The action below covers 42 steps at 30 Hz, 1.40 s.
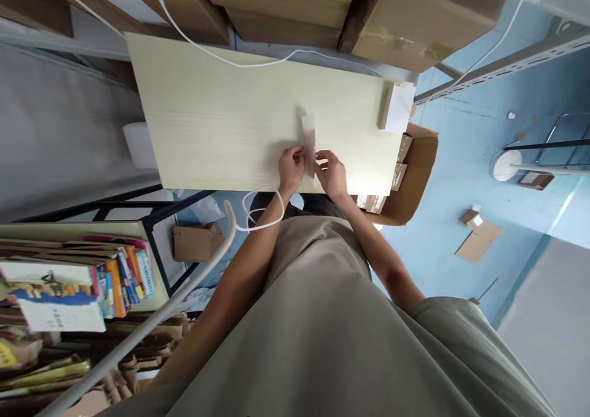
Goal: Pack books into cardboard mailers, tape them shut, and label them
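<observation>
A narrow, pale strip (308, 136), whitish at its far end and slightly see-through pinkish nearer me, stands lengthwise over the pale yellow tabletop (221, 116). What kind of thing it is I cannot make out. My left hand (291, 167) has its thumb and fingers closed on the strip's left edge. Across from it, my right hand (332, 172) is curled, thumb and fingertips pinched at the right edge. Both hands are low over the front part of the table, and shadows fall to their left.
A white box (397, 107) stands at the table's right end. Below it, an open carton (417, 174) holds several small packs. Large cardboard boxes (424, 21) line the back, with a white cable (239, 65) in front. Books (122, 279) fill a shelf at left, near a grey curved tube (175, 300).
</observation>
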Each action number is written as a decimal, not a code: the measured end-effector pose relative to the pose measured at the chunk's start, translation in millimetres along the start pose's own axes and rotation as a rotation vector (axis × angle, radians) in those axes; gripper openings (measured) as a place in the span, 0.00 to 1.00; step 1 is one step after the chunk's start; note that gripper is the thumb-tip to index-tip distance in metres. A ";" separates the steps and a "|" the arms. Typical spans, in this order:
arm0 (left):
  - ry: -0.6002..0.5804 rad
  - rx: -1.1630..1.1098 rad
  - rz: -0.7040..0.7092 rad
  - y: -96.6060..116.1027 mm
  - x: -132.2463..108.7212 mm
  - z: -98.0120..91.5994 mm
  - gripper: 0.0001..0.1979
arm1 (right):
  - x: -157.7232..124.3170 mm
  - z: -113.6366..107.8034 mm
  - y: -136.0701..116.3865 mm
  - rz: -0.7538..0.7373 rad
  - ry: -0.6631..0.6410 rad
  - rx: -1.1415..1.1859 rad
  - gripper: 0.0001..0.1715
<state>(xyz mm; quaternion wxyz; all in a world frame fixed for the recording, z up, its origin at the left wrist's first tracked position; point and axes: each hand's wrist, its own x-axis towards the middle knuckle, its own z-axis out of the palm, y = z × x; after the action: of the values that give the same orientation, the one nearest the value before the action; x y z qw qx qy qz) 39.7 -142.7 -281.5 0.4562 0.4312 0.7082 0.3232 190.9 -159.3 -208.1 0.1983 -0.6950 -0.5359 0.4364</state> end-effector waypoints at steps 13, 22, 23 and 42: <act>-0.012 0.313 -0.022 -4.2 15.8 -71.4 0.15 | 21.8 47.3 -22.5 -0.012 -0.306 -0.382 0.24; 0.001 0.361 0.150 105.9 34.6 -89.6 0.15 | 55.5 -61.9 -115.4 -0.206 0.281 -0.097 0.22; 0.037 0.307 0.206 128.6 38.6 -90.3 0.14 | 65.3 -84.3 -134.6 -0.278 0.412 -0.072 0.23; 0.030 0.397 -0.058 107.4 28.8 -100.1 0.11 | 94.6 -106.6 -143.1 -0.383 0.486 -0.025 0.25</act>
<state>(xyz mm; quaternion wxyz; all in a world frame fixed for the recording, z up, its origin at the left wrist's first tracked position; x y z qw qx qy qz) -25.1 -78.1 -163.1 0.3606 0.4871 0.7769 0.1704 200.6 -2.3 -81.4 0.3910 -0.6677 -0.5993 0.2054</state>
